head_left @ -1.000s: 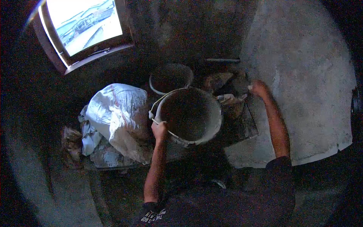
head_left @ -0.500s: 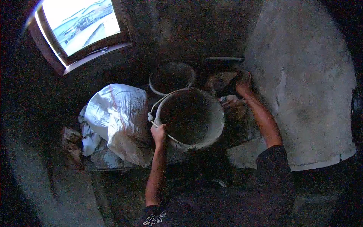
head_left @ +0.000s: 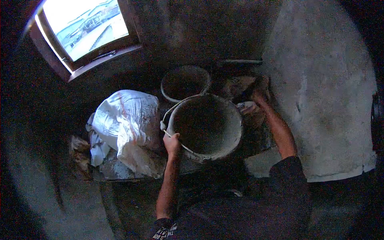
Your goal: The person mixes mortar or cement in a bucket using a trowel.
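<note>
A large round bucket (head_left: pixel 230 138) smeared with grey mortar stands in front of me, dark inside. My left hand (head_left: pixel 172 143) is closed on its near left rim, by the wire handle (head_left: pixel 176 107). My right hand (head_left: pixel 256 98) reaches past the bucket's far right rim and grips something dark, perhaps a tool handle, though it is too dim to name. A pale scrap (head_left: pixel 245 106) lies just under that hand.
A smaller bucket (head_left: pixel 185 82) sits behind the big one. A white crumpled sack (head_left: pixel 126 124) lies to the left on a board. A window (head_left: pixel 86 26) is at the upper left. A pale plastered wall (head_left: pixel 328 92) fills the right side.
My right hand has swung left from the plastered wall down to the far right rim of the big bucket. My left hand has stayed on the rim.
</note>
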Tool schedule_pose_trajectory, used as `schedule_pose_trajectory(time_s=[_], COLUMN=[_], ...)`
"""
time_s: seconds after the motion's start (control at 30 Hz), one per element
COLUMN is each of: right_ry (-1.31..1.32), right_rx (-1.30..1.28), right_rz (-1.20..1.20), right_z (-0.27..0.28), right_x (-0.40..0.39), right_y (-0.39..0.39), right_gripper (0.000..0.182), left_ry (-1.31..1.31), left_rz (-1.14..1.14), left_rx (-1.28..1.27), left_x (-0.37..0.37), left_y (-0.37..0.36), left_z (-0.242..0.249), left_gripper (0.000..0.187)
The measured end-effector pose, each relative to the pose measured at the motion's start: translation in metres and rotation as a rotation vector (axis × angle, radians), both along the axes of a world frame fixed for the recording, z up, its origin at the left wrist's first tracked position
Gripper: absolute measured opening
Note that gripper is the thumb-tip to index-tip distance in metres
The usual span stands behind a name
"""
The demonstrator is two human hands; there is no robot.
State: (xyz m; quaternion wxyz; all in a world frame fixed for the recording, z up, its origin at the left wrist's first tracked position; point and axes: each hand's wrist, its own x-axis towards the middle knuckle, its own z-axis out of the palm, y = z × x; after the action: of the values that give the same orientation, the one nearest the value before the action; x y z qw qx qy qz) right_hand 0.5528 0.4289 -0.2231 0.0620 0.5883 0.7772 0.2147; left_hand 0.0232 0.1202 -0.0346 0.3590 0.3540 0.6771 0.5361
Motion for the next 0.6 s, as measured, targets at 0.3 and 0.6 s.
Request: schedule_pose_trajectory(time_s=[0.3,0.6], right_ry=[0.021,0.118], right_rx=[0.109,0.110], right_rz=[0.167,0.301], right_z=[-0.009,-0.012], right_x=[-0.005,-0.031], right_y=[0.005,0.005], right_gripper=[0.044,0.041], left_ry=[-0.047,-0.052], left_rz=[-0.053,-0.023], left_rx=[0.099,-0.036], left_x=[0.001,0.000], left_y=[-0.009,-0.004], left_z=[0.016,0.007], left_gripper=[0.022,0.030])
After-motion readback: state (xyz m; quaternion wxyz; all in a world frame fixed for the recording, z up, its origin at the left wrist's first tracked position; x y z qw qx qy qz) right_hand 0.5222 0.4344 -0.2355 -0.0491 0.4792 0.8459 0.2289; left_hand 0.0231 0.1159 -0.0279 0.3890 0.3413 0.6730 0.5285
